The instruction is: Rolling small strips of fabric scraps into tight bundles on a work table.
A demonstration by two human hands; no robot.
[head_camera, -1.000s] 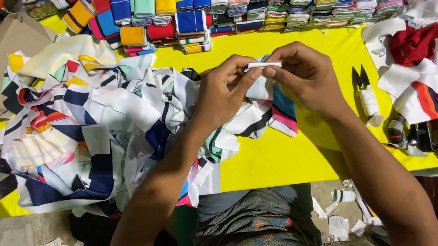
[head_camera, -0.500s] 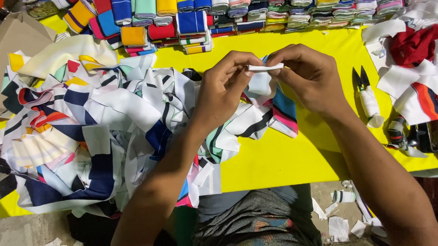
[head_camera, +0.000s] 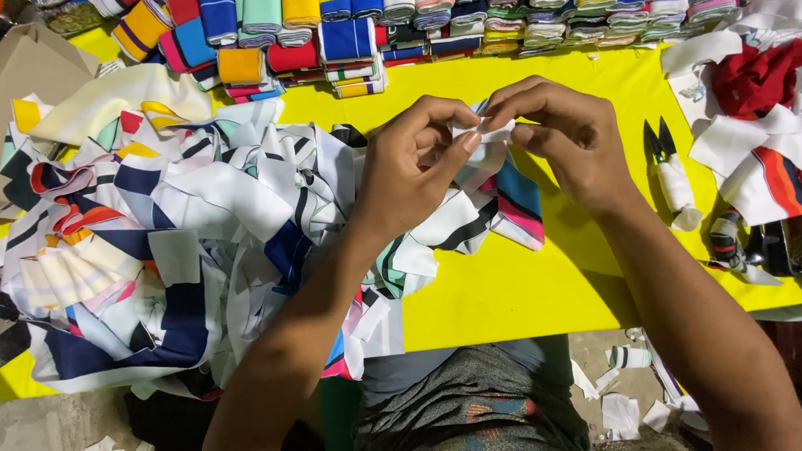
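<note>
Head view shows both hands meeting above the middle of the yellow worktop (head_camera: 512, 293). The left hand (head_camera: 412, 175) and the right hand (head_camera: 564, 137) pinch a small white fabric strip (head_camera: 492, 133) between thumbs and forefingers. A second ago the strip lay stretched out straight between the two hands; now it is bunched up and mostly hidden between the fingertips, which have drawn closer together until they almost touch. The arms have hardly shifted.

Under the hands a loose end of striped cloth (head_camera: 508, 203) trails down onto the worktop, joined to a big heap of striped fabric pieces (head_camera: 167, 236) in white, navy, red and yellow that covers the left half. Along the far edge stand rows of folded knit bands (head_camera: 347, 25) in many colours. Near the right edge lies a pair of thread snips (head_camera: 671, 173) with a white handle, just beside a pile of red and white scraps (head_camera: 766, 119). At the far left corner rests a brown paper sheet (head_camera: 13, 107). Beyond the near edge, white offcuts (head_camera: 625, 410) litter the grey floor.
</note>
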